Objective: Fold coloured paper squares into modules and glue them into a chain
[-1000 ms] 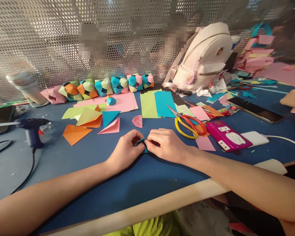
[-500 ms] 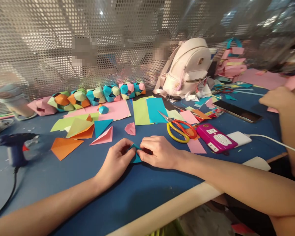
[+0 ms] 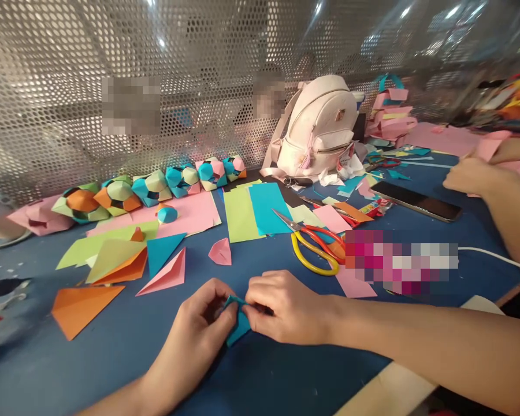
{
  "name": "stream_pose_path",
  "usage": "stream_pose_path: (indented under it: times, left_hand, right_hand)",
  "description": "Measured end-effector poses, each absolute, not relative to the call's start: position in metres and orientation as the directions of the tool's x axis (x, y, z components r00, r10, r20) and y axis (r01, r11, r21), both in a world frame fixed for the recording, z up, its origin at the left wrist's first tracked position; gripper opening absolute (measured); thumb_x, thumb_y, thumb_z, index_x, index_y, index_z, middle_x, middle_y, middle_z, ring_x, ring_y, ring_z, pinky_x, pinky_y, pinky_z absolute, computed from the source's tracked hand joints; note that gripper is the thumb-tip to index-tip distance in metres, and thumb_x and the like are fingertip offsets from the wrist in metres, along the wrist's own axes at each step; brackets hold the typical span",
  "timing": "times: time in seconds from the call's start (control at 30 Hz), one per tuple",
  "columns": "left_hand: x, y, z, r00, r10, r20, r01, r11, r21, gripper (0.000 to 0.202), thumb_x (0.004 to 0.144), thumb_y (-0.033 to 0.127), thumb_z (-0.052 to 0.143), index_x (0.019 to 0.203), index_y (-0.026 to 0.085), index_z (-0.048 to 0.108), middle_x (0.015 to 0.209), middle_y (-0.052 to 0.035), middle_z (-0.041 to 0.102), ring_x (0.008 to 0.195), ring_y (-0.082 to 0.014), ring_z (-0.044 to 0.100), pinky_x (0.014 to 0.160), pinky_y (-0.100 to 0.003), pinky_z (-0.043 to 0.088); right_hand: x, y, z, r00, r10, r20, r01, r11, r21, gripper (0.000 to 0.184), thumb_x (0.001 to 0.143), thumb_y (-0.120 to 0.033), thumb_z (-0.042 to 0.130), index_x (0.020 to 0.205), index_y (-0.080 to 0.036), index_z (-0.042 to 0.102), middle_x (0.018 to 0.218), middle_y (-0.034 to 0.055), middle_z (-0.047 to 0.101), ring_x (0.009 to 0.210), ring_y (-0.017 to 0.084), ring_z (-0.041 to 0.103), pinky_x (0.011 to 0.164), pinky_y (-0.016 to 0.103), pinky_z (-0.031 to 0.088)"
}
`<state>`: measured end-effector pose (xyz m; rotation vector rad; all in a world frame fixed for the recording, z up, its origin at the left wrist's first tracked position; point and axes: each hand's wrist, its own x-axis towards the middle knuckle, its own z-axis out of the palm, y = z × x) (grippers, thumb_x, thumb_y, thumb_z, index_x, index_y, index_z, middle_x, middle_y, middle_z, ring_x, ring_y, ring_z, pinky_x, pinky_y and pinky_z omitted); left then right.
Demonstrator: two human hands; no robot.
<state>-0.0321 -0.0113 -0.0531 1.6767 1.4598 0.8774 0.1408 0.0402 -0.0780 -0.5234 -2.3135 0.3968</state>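
A small folded piece of blue paper (image 3: 240,326) is pinched between my two hands near the front of the table. My left hand (image 3: 201,326) grips its left edge with thumb and fingers. On the other side, my right hand (image 3: 281,306) holds the right edge, fingers curled. Just beyond them lies a small folded pink paper (image 3: 221,252). To the left are a folded pink triangle (image 3: 169,273), a blue triangle (image 3: 162,254) and orange folded paper (image 3: 84,309). Scissors (image 3: 314,245) with yellow and red handles rest to the right of my hands.
A row of paper balls (image 3: 117,195) lines the mesh wall. A pale backpack (image 3: 320,130), blue and green sheets (image 3: 271,208) and a phone (image 3: 416,200) lie farther back. Another person's hand (image 3: 470,176) is at the right. A dark glue gun (image 3: 0,289) is partly cut off at left.
The view has shifted, so the table items sit lower and mostly farther left. Both my hands keep hold of the blue paper, which now shows more of its lower part.
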Motion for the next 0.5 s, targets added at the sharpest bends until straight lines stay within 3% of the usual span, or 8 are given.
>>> stream_pose_path:
  times: [0.3, 0.5]
  left_hand:
    - [-0.04, -0.009, -0.054, 0.2, 0.977, 0.078, 0.548, -0.177, 0.817, 0.013, 0.084, 0.027, 0.052, 0.073, 0.021, 0.058, 0.072, 0.0004, 0.06, 0.065, -0.0118, 0.057, 0.057, -0.018, 0.047]
    - [-0.045, -0.014, -0.055, 0.131, 0.988, 0.077, 0.626, -0.143, 0.767, 0.01, 0.079, 0.032, 0.058, 0.074, 0.024, 0.06, 0.074, 0.0012, 0.064, 0.064, -0.013, 0.061, 0.053, -0.018, 0.047]
  right_hand:
    - [0.148, 0.038, -0.071, -0.658, 0.527, 0.538, 0.217, 0.817, -0.535, 0.021, 0.083, -0.025, 0.055, 0.064, -0.018, 0.049, 0.057, -0.0045, 0.051, 0.051, 0.008, 0.041, 0.055, 0.024, 0.033]
    - [0.152, 0.041, -0.071, -0.687, 0.446, 0.573, 0.227, 0.882, -0.413, 0.027, 0.087, -0.022, 0.052, 0.061, -0.017, 0.054, 0.054, -0.004, 0.049, 0.05, 0.009, 0.041, 0.054, 0.025, 0.033]
